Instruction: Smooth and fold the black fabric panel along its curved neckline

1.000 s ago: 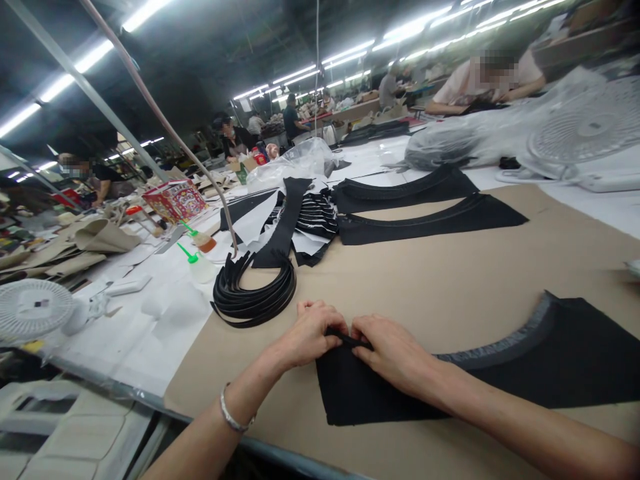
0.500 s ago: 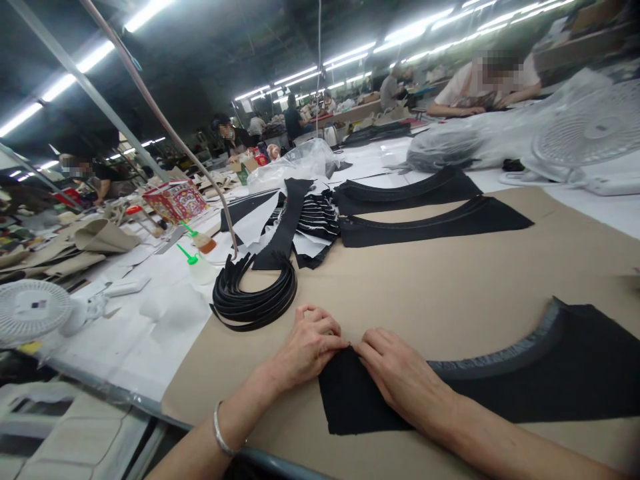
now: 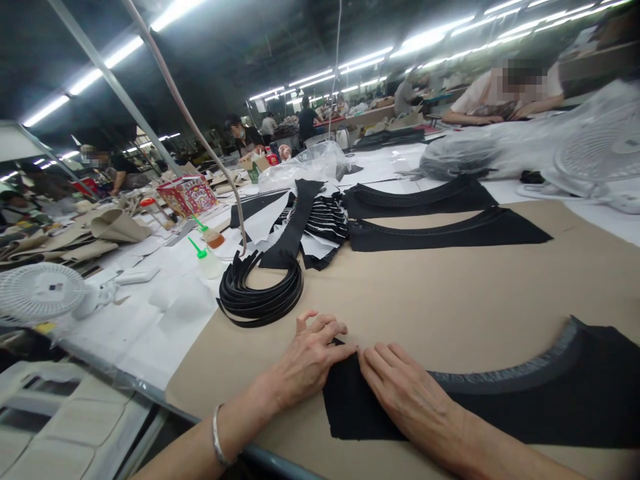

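Note:
A black fabric piece (image 3: 545, 407) with a curved, grey-lined upper edge lies flat before me on brown paper (image 3: 425, 293). At its upper left corner, my left hand (image 3: 315, 350) pinches the edge, thumb stretched along it and fingers bent above. Close beside the thumb, the fingertips of my right hand (image 3: 405, 380) are pressed together on the same edge, and the palm rests over the fabric. What lies under the right fingers is hidden. A coil of black strips (image 3: 263, 303) sits beyond my left hand.
Two curved black pieces (image 3: 450, 230) lie farther back, near striped and white scraps (image 3: 325, 217). Green-tipped bottles (image 3: 207, 260) and a white fan (image 3: 43, 293) stand left. Another fan (image 3: 597, 150) and plastic-wrapped goods (image 3: 460, 153) are at right. A co-worker (image 3: 520, 93) leans over a table behind.
The camera view has shifted slightly, so most things appear farther right. My left fingers have lifted and spread a little at the fabric's corner. My right hand stays on the edge.

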`<action>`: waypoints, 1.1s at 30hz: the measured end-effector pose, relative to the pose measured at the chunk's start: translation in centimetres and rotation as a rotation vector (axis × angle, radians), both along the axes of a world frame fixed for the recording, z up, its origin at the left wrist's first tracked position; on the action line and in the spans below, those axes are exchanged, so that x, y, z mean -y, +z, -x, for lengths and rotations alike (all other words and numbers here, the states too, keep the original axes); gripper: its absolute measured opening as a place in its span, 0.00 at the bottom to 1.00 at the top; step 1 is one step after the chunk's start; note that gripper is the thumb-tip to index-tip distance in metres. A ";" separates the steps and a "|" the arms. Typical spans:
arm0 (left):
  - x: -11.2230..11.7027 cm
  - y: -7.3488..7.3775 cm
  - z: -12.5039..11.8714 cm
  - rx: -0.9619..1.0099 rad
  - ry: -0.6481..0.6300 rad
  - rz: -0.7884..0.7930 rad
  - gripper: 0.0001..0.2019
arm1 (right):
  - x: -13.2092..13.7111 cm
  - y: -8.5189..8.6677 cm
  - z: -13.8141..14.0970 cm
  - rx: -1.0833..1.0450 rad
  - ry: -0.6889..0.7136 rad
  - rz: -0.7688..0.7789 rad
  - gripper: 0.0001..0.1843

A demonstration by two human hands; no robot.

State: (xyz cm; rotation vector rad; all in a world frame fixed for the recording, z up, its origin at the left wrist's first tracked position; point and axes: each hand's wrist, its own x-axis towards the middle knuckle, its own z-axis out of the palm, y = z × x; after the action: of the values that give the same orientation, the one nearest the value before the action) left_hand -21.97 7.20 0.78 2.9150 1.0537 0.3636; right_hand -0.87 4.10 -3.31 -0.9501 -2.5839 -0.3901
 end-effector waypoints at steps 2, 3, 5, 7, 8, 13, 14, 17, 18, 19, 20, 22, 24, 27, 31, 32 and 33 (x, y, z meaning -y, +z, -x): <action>0.5 -0.4 0.0 0.037 0.032 -0.025 0.17 | -0.1 0.0 0.0 -0.009 0.000 -0.005 0.11; 0.8 -0.6 0.0 0.043 0.043 -0.041 0.16 | -0.2 0.0 0.0 -0.016 -0.003 0.001 0.11; 1.5 -0.8 0.2 0.049 0.060 -0.052 0.15 | -0.4 0.1 0.0 -0.042 -0.018 0.036 0.12; 2.1 -1.1 0.4 0.065 0.083 -0.035 0.15 | -0.5 0.3 0.0 -0.083 -0.047 0.122 0.14; 2.4 -1.2 0.6 0.078 0.095 -0.024 0.16 | -0.5 0.5 0.0 -0.106 -0.058 0.184 0.16; 3.2 -2.1 1.0 0.094 0.167 -0.022 0.17 | -0.8 1.5 0.5 -0.178 -0.077 0.483 0.23; 3.2 -2.2 1.0 0.087 0.179 -0.031 0.17 | -0.8 1.6 0.7 -0.182 -0.084 0.519 0.23; 3.4 -2.2 0.9 0.066 0.203 -0.057 0.15 | -1.1 2.0 1.2 -0.174 -0.102 0.582 0.22; 3.5 -2.2 0.8 0.059 0.206 -0.060 0.15 | -1.2 2.1 1.4 -0.170 -0.105 0.594 0.22; 3.5 -2.2 0.8 0.053 0.207 -0.060 0.15 | -1.3 2.1 1.5 -0.172 -0.105 0.603 0.23; 3.6 -2.2 0.8 0.049 0.207 -0.060 0.15 | -1.3 2.1 1.6 -0.180 -0.105 0.609 0.23; 3.7 -2.2 0.8 0.046 0.209 -0.057 0.15 | -1.4 2.0 1.6 -0.212 -0.100 0.617 0.24; 3.7 -2.4 0.8 0.048 0.215 -0.050 0.16 | -1.4 1.7 1.6 -0.241 -0.088 0.618 0.25; 3.8 -2.5 0.9 0.048 0.225 -0.028 0.16 | -1.5 1.3 1.3 -0.234 -0.052 0.594 0.27; 3.8 -2.6 0.9 0.048 0.232 -0.020 0.17 | -1.6 0.6 1.2 -0.149 -0.023 0.460 0.26; 3.8 -2.6 1.0 0.054 0.234 -0.016 0.17 | -1.6 0.5 1.2 -0.120 -0.020 0.410 0.26; 3.9 -2.7 1.0 0.063 0.237 -0.009 0.18 | -1.6 0.4 1.3 -0.093 -0.017 0.363 0.25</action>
State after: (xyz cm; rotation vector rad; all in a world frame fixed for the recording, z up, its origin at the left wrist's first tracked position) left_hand -22.93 3.35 -1.92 2.7707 1.3941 0.4634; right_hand -2.14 5.69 -2.88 -1.0783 -2.6099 0.1234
